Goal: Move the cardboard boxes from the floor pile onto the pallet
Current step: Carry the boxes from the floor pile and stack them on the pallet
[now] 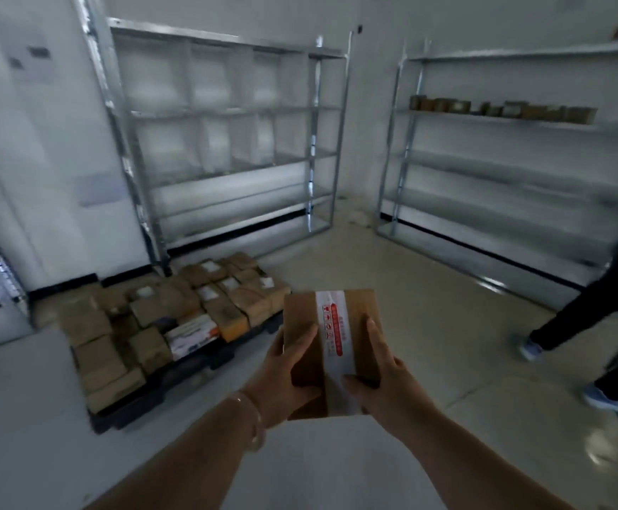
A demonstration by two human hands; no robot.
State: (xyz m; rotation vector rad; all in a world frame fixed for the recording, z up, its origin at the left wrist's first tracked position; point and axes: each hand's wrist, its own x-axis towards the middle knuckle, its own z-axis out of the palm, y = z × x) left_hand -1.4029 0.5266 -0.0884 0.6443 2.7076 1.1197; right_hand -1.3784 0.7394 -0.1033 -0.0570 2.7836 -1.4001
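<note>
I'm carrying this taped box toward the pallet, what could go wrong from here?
1. The pallet is already crowded with unevenly packed boxes; the taped box may land tilted and slide off.
2. Another person is mid-stride close on your right; a swing that way might bump them.
3. Your left hand and right hand grip mostly the near end, so the far end might dip.

Storeroom, metal shelving (226,141), pallet (190,366) of boxes (175,307)

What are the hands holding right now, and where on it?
A taped cardboard box: left hand grips its left edge, right hand its right edge.
</note>
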